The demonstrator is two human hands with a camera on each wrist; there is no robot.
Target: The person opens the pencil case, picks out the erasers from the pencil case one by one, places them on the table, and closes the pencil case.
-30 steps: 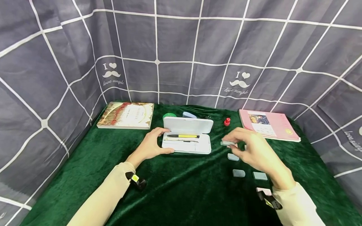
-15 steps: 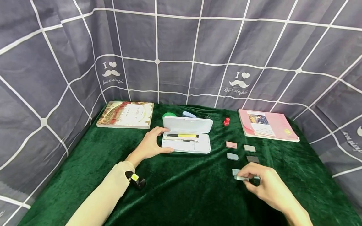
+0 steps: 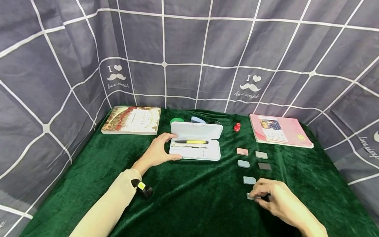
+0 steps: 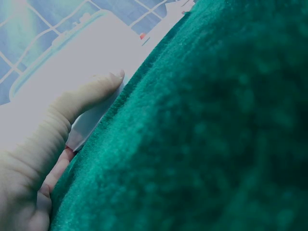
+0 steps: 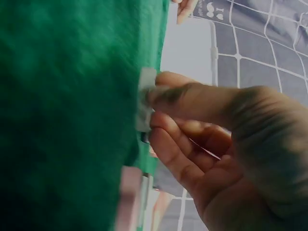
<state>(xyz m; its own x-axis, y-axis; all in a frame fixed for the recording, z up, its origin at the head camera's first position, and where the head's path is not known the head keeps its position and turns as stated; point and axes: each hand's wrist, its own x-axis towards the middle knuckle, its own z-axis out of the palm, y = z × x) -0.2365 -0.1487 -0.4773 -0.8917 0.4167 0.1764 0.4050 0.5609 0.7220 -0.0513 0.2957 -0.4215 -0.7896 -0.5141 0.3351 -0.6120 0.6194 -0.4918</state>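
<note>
My left hand (image 3: 157, 151) grips the left end of a white pencil case (image 3: 211, 154), thumb along its front edge and fingers at the hinge side. The case's lid (image 3: 196, 130) stands raised; a yellow-and-black pen (image 3: 192, 142) and a thin, pen-like item (image 3: 189, 146) lie inside. At the front right, my right hand (image 3: 278, 200) pinches a pale eraser (image 5: 146, 101) between thumb and fingers, close over the cloth. Just behind it lies a blue-grey eraser (image 3: 249, 180). A pink eraser (image 5: 129, 197) shows beside the hand in the right wrist view.
Behind the held eraser lie a light-blue eraser (image 3: 243, 164), a red-pink one (image 3: 242, 151), a grey one (image 3: 261, 155) and a dark one (image 3: 264, 166). A red stamp-like piece (image 3: 237, 127), a pink notebook (image 3: 281, 130) and a book (image 3: 131, 120) sit farther back.
My right hand has carried the pale eraser from over the red-pink one toward the front of the cloth, exposing the erasers behind. My left hand stays on the pencil case.
</note>
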